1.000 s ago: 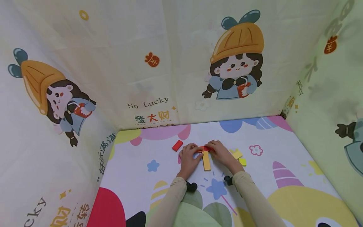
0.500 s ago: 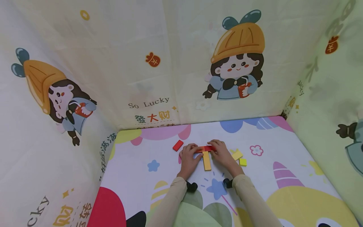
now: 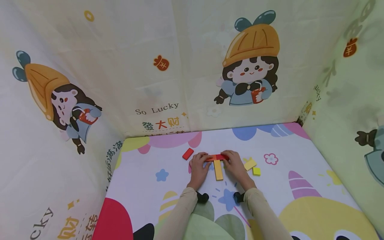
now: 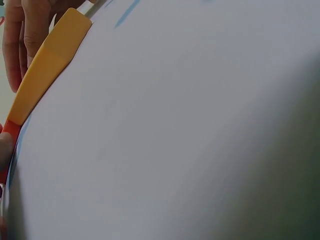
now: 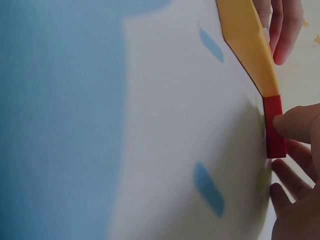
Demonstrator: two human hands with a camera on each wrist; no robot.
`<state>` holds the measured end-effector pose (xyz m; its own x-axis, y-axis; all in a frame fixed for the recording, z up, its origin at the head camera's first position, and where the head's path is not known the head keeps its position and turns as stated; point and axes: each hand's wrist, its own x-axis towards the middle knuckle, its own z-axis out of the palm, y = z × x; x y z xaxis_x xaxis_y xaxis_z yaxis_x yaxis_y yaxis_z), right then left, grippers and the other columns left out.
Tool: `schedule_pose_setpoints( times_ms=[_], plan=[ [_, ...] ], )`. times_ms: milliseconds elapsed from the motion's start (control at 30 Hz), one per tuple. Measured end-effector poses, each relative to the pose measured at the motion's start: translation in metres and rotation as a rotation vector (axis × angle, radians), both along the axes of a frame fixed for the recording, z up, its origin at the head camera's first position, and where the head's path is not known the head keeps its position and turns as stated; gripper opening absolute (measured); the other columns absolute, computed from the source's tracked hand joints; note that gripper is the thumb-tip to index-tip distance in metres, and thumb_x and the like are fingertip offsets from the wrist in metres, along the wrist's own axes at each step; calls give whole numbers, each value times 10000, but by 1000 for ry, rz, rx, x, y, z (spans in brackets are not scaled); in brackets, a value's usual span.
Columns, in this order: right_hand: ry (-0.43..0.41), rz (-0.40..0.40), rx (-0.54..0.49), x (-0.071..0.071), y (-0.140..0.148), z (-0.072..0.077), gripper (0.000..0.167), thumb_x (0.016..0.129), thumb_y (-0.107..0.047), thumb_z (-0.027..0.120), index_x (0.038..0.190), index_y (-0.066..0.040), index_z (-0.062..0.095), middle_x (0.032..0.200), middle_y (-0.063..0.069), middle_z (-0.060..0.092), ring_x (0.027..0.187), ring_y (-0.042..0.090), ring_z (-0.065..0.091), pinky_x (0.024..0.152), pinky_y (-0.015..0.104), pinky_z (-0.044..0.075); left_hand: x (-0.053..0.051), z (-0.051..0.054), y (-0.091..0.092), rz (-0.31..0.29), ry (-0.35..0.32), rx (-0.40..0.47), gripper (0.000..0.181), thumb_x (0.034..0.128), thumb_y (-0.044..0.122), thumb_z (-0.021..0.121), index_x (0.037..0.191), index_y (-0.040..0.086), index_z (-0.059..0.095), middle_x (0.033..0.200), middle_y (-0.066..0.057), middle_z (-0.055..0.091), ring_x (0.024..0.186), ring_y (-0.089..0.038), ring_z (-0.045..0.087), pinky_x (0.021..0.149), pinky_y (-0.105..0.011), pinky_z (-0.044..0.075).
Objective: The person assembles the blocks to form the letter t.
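An orange-red block and a red block lie end to end in a row across the table. A yellow-orange block meets their underside near the join, making a T shape. My left hand pinches the left end of the row, thumb on the near side. My right hand holds the right end; in the right wrist view its thumb presses the red block, other fingers behind. At the left wrist view's edge, a fingertip touches the orange-red block.
A loose red block lies beyond my left hand. Right of my right hand are a pale yellow block and a bright yellow block. Patterned cloth walls surround the printed tabletop at the back and sides.
My right hand's fingers have slid rightward along the red block, showing more of it. My left thumb has drawn back slightly from the yellow-orange block. The loose blocks stay put.
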<state>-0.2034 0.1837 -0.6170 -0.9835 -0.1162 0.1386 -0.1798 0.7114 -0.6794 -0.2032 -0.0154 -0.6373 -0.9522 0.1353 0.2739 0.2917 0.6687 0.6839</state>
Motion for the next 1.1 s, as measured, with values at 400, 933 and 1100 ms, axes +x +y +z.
schedule_pose_setpoints(
  times_ms=[400,933,1100],
  plan=[
    [55,34,-99,-1,6,-12,384,964,-15,687,1345,-43,648,1362,183,662,1332,405,529,1169,607,406,1,2,2,13,15,3,270,979,204,736,1241,265,751,1317,19,639,1276,-208,535,1043,-506,334],
    [-18,21,-117,0,7,-9,395,988,-56,683,1379,-95,638,1408,144,641,1380,385,492,1193,601,388,3,8,1,12,-12,9,271,990,210,722,1253,271,745,1334,21,631,1304,-206,521,1068,-512,332],
    [-18,26,-123,1,7,-8,386,998,-73,677,1381,-98,637,1410,139,639,1377,373,495,1190,598,390,4,7,0,12,-15,14,269,991,217,721,1253,276,743,1336,28,627,1308,-202,521,1073,-518,341]
  ],
)
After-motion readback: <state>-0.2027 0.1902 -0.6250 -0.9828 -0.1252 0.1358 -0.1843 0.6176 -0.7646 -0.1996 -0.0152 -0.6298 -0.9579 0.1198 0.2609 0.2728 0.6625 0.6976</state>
